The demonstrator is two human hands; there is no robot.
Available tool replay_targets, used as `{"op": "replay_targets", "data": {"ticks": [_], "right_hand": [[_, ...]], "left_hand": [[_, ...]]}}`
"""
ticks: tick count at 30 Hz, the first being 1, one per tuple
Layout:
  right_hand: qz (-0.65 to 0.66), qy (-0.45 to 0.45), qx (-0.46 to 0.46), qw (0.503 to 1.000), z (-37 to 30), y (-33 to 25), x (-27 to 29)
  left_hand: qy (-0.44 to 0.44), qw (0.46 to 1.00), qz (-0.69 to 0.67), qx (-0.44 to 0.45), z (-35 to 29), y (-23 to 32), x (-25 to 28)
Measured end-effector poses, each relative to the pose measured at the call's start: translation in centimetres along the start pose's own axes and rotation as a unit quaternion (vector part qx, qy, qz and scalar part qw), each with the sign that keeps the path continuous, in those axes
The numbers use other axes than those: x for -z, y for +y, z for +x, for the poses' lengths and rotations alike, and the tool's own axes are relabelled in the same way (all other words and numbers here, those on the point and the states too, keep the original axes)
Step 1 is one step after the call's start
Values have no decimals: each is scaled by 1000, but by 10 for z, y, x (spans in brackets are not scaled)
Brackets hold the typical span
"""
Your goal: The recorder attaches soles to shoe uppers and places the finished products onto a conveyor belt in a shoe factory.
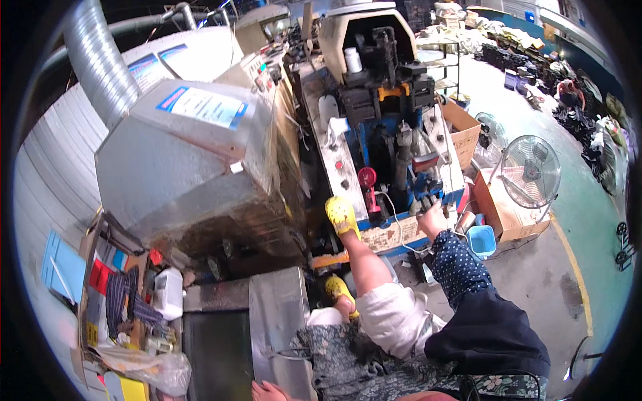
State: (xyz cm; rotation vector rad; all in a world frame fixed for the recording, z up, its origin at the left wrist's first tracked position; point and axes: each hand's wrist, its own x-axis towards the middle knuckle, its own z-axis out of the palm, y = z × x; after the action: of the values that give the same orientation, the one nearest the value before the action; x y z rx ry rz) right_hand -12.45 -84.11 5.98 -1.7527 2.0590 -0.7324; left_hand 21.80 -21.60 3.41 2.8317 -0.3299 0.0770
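Note:
My right hand [433, 219] reaches to the front of a blue and white machine [441, 144]. Its fingers are closed at a dark piece [422, 202] that I cannot make out. Low in the picture, my left hand [269, 391] lies with its fingers stretched out at the metal casing [281, 334] beside me; part of it is cut off. A small red hand fan [368, 184] stands on the machine's front. One yellow clog [342, 215] of mine rests up against the machine's front edge, and the other yellow clog [340, 292] is lower down.
A grey metal hood [180, 167] with a duct [100, 60] fills the left. On the right, a floor fan [530, 171] stands by cardboard boxes [505, 207] and a blue basin [481, 240]. A cluttered box [100, 301] sits at lower left. Another person [570, 95] is far right.

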Motion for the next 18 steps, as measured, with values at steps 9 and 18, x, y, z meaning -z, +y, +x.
{"op": "replay_targets", "data": {"ticks": [9, 18], "right_hand": [[88, -35, -29, 995, 11, 30, 6], [696, -229, -283, 619, -98, 98, -79]], "left_hand": [[-46, 998, 30, 35, -18, 41, 47], [-82, 995, 45, 45, -29, 50, 64]]}}
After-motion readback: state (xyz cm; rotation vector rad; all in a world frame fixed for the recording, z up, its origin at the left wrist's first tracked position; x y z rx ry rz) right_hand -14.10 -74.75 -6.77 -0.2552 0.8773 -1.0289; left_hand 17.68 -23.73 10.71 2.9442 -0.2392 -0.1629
